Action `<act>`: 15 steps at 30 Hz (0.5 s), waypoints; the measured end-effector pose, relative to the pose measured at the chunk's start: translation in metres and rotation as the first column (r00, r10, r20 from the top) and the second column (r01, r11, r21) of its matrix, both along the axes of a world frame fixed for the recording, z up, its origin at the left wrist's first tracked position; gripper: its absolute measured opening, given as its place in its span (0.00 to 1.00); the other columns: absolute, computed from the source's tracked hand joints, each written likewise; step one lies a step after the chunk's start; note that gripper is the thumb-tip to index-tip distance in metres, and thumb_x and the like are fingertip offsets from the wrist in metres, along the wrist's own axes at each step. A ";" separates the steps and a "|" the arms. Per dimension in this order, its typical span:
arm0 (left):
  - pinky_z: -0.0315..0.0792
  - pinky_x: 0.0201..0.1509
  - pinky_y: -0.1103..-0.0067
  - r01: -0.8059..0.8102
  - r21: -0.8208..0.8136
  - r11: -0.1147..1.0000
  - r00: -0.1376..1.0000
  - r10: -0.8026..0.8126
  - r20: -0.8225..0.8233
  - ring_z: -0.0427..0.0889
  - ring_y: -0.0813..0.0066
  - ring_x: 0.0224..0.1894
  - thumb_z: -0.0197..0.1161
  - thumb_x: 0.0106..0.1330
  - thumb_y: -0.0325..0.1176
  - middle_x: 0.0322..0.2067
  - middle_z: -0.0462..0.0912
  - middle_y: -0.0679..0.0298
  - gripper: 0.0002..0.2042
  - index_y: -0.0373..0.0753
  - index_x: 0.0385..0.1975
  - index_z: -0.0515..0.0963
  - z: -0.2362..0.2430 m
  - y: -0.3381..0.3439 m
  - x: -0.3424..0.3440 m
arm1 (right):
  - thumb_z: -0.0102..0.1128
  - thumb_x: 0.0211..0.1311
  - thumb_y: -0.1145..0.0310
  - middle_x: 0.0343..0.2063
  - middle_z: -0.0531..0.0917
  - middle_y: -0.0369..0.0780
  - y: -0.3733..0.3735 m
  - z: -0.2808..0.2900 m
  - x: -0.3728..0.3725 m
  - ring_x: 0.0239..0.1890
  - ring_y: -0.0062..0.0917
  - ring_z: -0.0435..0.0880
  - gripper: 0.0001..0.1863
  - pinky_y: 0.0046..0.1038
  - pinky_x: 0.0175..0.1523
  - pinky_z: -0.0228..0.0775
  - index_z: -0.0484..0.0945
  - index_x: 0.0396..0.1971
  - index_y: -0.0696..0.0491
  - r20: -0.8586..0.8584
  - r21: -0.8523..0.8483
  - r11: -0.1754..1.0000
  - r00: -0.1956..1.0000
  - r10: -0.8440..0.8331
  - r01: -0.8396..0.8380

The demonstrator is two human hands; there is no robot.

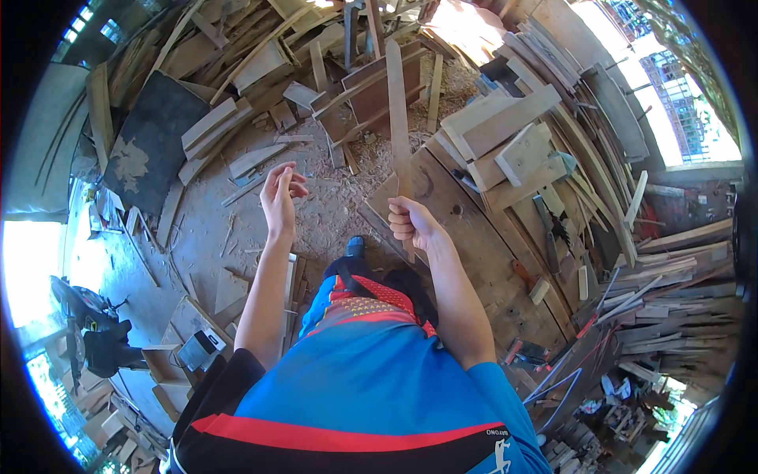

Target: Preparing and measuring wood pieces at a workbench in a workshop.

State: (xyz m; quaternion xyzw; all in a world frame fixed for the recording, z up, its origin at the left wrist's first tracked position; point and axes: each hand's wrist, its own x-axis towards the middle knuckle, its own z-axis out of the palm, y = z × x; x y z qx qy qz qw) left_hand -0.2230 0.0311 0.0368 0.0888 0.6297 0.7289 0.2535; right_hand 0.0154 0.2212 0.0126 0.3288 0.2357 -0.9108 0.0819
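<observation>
My right hand [415,223] is wrapped in a fist around a long, narrow wooden slat [397,110]. Most of the slat points up and away from me, rounded at its far end, and a short piece sticks out below my fist. To the left, my left hand [280,196] is raised over the floor with loosely bent fingers and nothing in it. A wooden workbench [489,265] lies below and to the right of my right hand.
Stacked boards [505,134] and a handsaw [546,233] are on the bench's far right. A wood-handled tool [527,278] lies nearer. Offcuts and shavings [359,170] litter the floor ahead. Piled timber [679,292] stands at right; a dark panel [154,142] leans at left.
</observation>
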 end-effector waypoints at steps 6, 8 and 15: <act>0.73 0.35 0.81 0.093 -0.007 0.996 0.995 -0.093 -0.024 0.80 0.80 0.27 0.57 0.79 0.38 0.33 0.85 0.62 0.13 0.35 0.49 0.81 0.000 0.014 0.001 | 0.57 0.74 0.55 0.13 0.54 0.24 -0.015 -0.004 0.039 0.12 0.11 0.55 0.24 0.21 0.16 0.41 0.60 0.18 0.42 0.242 0.314 0.949 0.965 -0.098 0.017; 0.73 0.35 0.81 0.128 -0.013 0.992 0.991 -0.129 -0.043 0.80 0.81 0.28 0.57 0.79 0.38 0.33 0.85 0.62 0.13 0.35 0.49 0.81 0.000 0.021 0.004 | 0.54 0.75 0.50 0.15 0.77 0.44 -0.021 -0.026 0.078 0.20 0.40 0.81 0.25 0.40 0.25 0.69 0.79 0.24 0.55 0.431 0.806 0.528 0.877 -0.213 -0.268; 0.74 0.36 0.82 0.219 -0.074 0.973 0.975 -0.221 -0.024 0.81 0.81 0.30 0.59 0.77 0.41 0.34 0.84 0.64 0.14 0.36 0.52 0.80 -0.021 0.023 -0.001 | 0.55 0.72 0.49 0.30 0.85 0.58 -0.052 0.045 0.169 0.38 0.58 0.85 0.25 0.52 0.46 0.78 0.85 0.34 0.58 0.743 0.635 0.030 0.600 -0.297 -0.772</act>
